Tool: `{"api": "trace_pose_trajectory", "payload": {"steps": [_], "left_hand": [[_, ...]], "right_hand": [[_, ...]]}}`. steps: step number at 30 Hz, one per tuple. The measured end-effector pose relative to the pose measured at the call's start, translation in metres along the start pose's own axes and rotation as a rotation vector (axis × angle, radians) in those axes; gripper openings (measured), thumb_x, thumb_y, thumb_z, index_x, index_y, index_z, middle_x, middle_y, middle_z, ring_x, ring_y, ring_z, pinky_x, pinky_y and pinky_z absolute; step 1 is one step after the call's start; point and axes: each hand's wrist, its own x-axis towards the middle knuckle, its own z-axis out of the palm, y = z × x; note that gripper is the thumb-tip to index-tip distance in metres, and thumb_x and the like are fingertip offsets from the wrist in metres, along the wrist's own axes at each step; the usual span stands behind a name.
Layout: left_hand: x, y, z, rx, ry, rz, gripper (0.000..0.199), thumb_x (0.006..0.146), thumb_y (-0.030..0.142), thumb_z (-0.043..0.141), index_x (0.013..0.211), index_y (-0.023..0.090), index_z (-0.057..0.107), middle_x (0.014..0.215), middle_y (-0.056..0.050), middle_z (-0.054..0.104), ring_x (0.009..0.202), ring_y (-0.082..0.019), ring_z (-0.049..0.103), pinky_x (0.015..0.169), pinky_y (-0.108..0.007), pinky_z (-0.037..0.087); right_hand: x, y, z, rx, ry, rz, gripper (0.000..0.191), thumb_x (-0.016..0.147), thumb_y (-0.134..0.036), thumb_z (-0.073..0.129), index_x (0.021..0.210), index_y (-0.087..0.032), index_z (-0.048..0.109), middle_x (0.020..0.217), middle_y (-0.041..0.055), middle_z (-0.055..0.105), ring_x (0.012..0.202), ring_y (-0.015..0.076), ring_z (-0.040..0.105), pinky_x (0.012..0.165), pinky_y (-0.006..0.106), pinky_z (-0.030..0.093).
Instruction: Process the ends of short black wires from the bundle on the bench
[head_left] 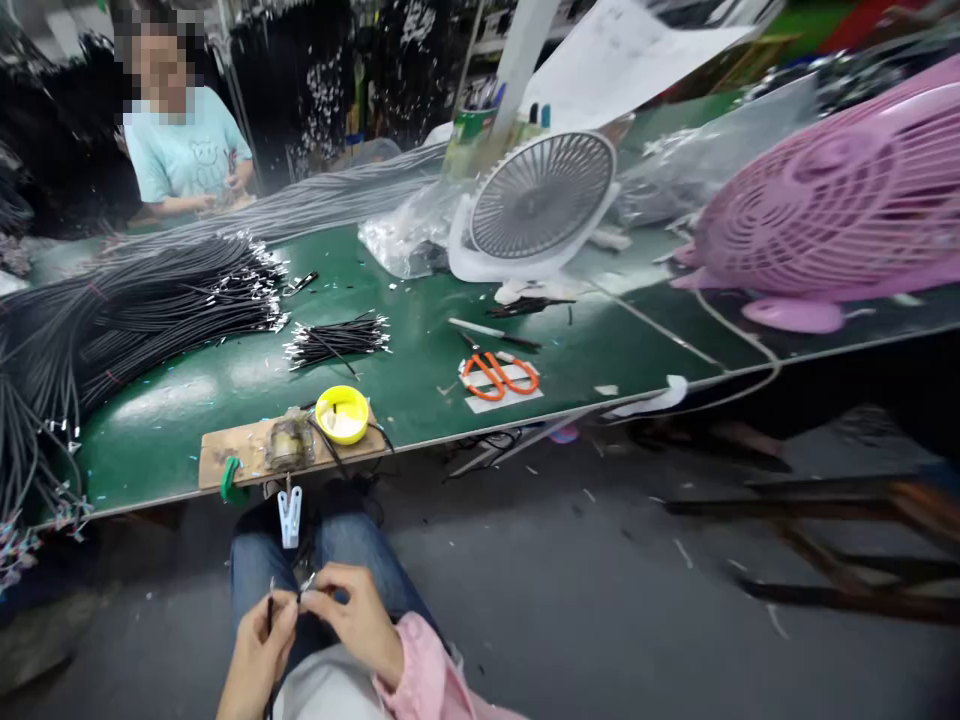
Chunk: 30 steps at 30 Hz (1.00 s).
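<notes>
Over my lap, my left hand [262,640] pinches a black cable [270,612] whose stripped end points upward. Close beside it, my right hand [354,610] is closed with thumb and forefinger at a cable end; a small pale tip shows there, too blurred to name. In front of my knees, a light-blue clothespin [290,516] hangs from a small motor-like device [288,445] on a wooden board [240,450]. The board lies at the table's front edge. A yellow bowl [342,414] with whitish contents stands at its right end.
The green table [420,360] bears bundled black cables [172,310], short black pieces [337,340] and orange-handled scissors [499,376]. A grey fan [544,195] and pink fan [817,190] stand rightward. Across the table sits a person [187,150]. A wooden stool [832,515] is at right.
</notes>
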Motion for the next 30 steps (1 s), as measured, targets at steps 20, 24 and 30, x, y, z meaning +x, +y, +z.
{"api": "trace_pose_trajectory", "payload": {"steps": [20, 24, 30], "left_hand": [[0.005, -0.014, 0.002, 0.006, -0.169, 0.074, 0.052, 0.065, 0.068, 0.049, 0.065, 0.017, 0.042, 0.042, 0.003, 0.030, 0.038, -0.004, 0.017, 0.042, -0.021, 0.011], [0.007, -0.018, 0.004, 0.015, -0.166, 0.127, 0.051, 0.068, 0.067, 0.047, 0.074, 0.017, 0.048, 0.042, 0.004, 0.027, 0.038, -0.004, 0.018, 0.041, -0.020, 0.013], [0.009, -0.016, 0.003, 0.047, -0.127, 0.214, 0.049, 0.072, 0.062, 0.047, 0.077, 0.014, 0.053, 0.056, -0.001, 0.044, 0.041, -0.004, 0.026, 0.041, -0.020, 0.019]], "right_hand": [[-0.003, 0.015, -0.002, 0.354, -0.088, 0.118, 0.030, 0.064, -0.045, 0.065, 0.069, -0.016, 0.064, 0.062, 0.0019, 0.055, 0.061, 0.0128, 0.053, 0.059, 0.024, 0.044], [-0.002, 0.021, -0.002, 0.405, -0.090, 0.168, 0.033, 0.065, -0.045, 0.065, 0.072, -0.013, 0.061, 0.064, 0.0028, 0.054, 0.061, 0.0117, 0.052, 0.059, 0.025, 0.044], [-0.001, 0.018, -0.001, 0.455, -0.070, 0.254, 0.033, 0.064, -0.046, 0.065, 0.071, -0.014, 0.060, 0.065, 0.0033, 0.053, 0.061, 0.0123, 0.047, 0.056, 0.024, 0.038]]}}
